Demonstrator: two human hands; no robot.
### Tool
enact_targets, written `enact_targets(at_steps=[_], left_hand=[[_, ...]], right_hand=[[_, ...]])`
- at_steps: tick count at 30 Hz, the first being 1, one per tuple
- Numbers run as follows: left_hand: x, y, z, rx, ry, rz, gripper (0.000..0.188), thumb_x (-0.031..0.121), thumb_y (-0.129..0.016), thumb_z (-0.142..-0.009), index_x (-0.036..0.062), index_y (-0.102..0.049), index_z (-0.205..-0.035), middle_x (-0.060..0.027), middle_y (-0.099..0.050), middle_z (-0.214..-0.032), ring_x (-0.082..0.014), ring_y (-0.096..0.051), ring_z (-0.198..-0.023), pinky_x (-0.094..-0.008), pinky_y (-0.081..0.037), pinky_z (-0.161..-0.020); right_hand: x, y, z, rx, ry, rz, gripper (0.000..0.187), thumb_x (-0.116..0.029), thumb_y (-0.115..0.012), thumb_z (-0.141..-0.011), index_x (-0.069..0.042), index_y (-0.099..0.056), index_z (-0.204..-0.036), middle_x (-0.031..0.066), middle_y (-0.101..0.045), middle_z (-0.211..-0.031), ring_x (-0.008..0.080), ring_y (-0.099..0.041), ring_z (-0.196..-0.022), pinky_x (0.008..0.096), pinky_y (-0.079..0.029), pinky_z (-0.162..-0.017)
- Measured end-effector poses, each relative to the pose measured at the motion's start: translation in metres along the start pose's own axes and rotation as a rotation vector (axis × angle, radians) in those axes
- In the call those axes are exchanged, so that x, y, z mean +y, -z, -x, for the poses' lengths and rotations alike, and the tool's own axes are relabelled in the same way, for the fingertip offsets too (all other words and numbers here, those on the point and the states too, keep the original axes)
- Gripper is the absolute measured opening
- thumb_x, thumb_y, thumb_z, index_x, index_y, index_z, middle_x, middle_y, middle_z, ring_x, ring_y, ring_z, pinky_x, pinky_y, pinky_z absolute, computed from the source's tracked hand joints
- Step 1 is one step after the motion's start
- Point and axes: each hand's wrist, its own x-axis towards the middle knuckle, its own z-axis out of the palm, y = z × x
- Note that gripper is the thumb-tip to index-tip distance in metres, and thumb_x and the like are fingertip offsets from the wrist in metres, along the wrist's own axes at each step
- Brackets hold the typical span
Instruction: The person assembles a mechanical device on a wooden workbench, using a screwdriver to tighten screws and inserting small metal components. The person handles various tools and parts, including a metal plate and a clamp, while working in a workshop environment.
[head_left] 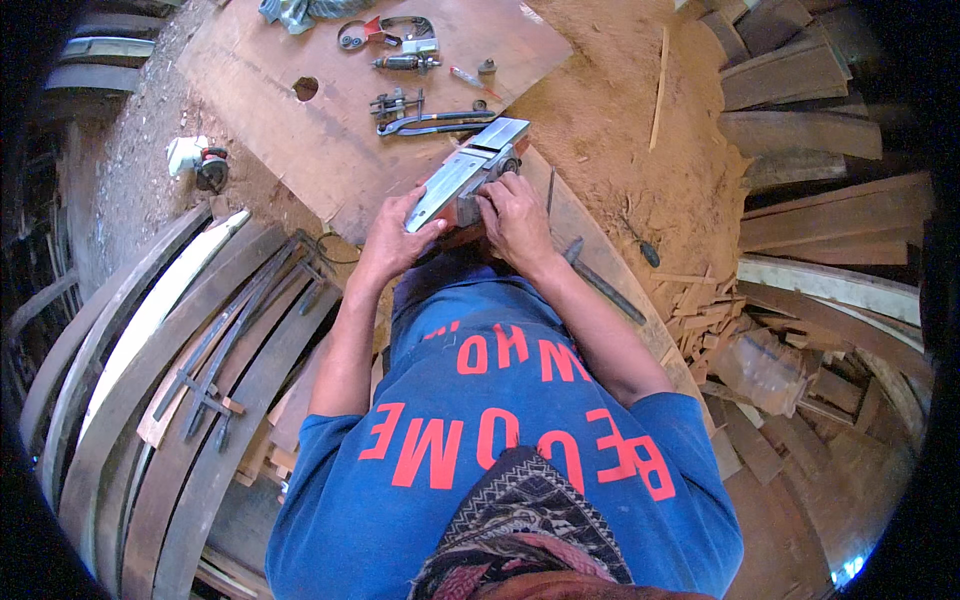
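The planer [475, 168] sat sole-up ahead of the blue shirt [540, 400], at the brown board [260, 115]. Both forearms [345, 335] converged inward. The left hand [397, 238] was clamped on the near end; the right hand [518, 222], fingers curled, contacted the right side — its grip could not be determined.
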Motion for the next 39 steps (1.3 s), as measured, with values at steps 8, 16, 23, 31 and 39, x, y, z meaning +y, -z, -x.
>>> enact_targets(at_steps=[8,16,23,31,39], left_hand=[[-0.004,-0.003,-0.001,0.024,-0.04,0.012,0.07,0.032,-0.085,-0.09,0.0036,-0.06,-0.149,-0.0247,-0.065,-0.129,-0.0375,-0.063,-0.123,-0.0456,-0.049,-0.109],[-0.001,0.0,-0.001,-0.005,-0.014,0.027,0.073,0.033,-0.084,-0.09,0.0024,-0.058,-0.151,-0.0235,-0.065,-0.125,-0.0376,-0.062,-0.118,-0.0459,-0.049,-0.106],[-0.001,-0.001,-0.001,0.011,-0.025,0.013,0.073,0.035,-0.085,-0.09,0.0017,-0.059,-0.15,-0.0251,-0.064,-0.125,-0.039,-0.065,-0.118,-0.0453,-0.052,-0.105],[-0.003,-0.001,-0.001,0.016,-0.04,-0.003,0.075,0.035,-0.085,-0.089,0.0018,-0.058,-0.15,-0.026,-0.064,-0.127,-0.04,-0.065,-0.119,-0.0452,-0.053,-0.105],[0.013,0.008,0.004,0.235,-0.226,-0.191,0.061,0.03,-0.083,-0.091,0.0018,-0.065,-0.143,-0.0241,-0.065,-0.131,-0.0349,-0.063,-0.124,-0.0452,-0.05,-0.109]], right_hand=[[-0.006,0.001,-0.005,-0.051,0.063,0.163,0.012,-0.013,-0.073,-0.091,-0.004,-0.07,-0.099,0.0133,-0.063,-0.098,0.035,-0.062,-0.097,0.0501,-0.049,-0.082],[-0.005,-0.003,-0.006,-0.068,-0.008,0.115,0.014,-0.015,-0.072,-0.092,-0.003,-0.07,-0.1,0.0159,-0.065,-0.102,0.0373,-0.063,-0.101,0.0524,-0.05,-0.084],[0.008,-0.018,0.003,-0.04,-0.194,-0.139,0.015,-0.011,-0.072,-0.093,0.0,-0.071,-0.103,0.02,-0.065,-0.1,0.0415,-0.064,-0.096,0.0533,-0.051,-0.087],[0.001,-0.011,-0.005,-0.016,0.01,-0.026,0.011,-0.009,-0.073,-0.091,-0.001,-0.069,-0.098,0.0182,-0.063,-0.096,0.0396,-0.063,-0.094,0.0528,-0.05,-0.085],[-0.009,0.011,-0.006,0.096,0.12,-0.088,0.016,-0.004,-0.075,-0.087,-0.001,-0.07,-0.101,0.0156,-0.065,-0.096,0.0364,-0.063,-0.091,0.0493,-0.05,-0.081]])
